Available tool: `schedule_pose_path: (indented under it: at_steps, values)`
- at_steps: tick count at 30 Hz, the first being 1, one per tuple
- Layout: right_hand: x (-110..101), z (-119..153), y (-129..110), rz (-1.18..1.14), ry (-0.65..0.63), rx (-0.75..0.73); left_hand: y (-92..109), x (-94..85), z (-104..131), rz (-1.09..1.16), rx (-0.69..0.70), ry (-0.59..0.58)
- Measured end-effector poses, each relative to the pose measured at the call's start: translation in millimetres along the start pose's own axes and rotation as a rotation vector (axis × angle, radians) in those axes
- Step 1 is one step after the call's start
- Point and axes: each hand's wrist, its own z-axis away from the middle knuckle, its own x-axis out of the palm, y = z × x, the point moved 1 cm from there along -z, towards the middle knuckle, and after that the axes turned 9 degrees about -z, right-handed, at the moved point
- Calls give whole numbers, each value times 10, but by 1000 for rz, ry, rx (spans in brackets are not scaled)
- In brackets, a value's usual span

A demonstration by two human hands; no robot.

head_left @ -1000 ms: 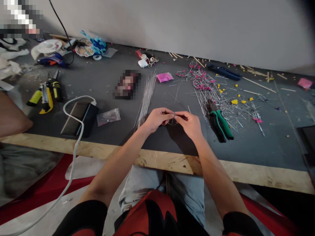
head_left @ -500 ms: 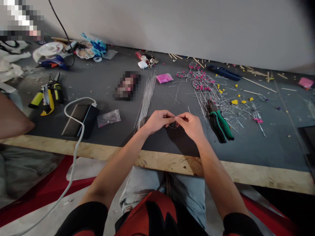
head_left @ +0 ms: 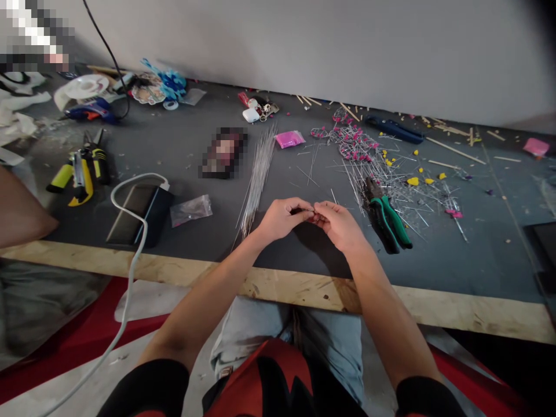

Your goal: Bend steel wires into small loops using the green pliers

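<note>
My left hand (head_left: 284, 219) and my right hand (head_left: 341, 225) meet above the front of the dark table top. Both pinch a thin wire (head_left: 311, 211) between thumb and fingertips; most of it is hidden by the fingers. Left of my left hand lies a bundle of straight silvery wires (head_left: 259, 176). To the right of my right hand rest pliers with green and black handles (head_left: 388, 223). Behind them is a tangled pile of wire pieces with pink bits (head_left: 358, 145).
A pink packet (head_left: 289, 139), a clear plastic bag (head_left: 191, 211) and a power bank (head_left: 138, 214) with a white cable lie around. Cutting tools (head_left: 84, 165) and a glue gun (head_left: 93, 110) are at left. Yellow bits (head_left: 412, 181) and sticks lie at right. Someone's arm (head_left: 24, 208) shows at the left edge.
The fingers of my right hand have rolled round and curled more beneath the wire. A small wire loop that showed under the fingertips is now mostly hidden.
</note>
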Motion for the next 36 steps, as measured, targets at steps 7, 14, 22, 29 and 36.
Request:
schedule_pose_path:
  at_steps: [7, 14, 22, 29, 36]
  values:
    - [29, 17, 15, 293, 66, -328, -60, 23, -55, 310, -183, 30]
    - [71, 71, -11, 547, 133, -466, -95, 35, -79, 371, -215, 50]
    - [79, 85, -9, 701, 200, -539, -55, 24, -64, 252, -159, 63]
    - [96, 83, 1, 777, 159, -563, -41, -12, -71, 363, -222, 1]
    - [74, 56, 33, 820, 120, -544, -79, -24, -82, 394, -244, -19]
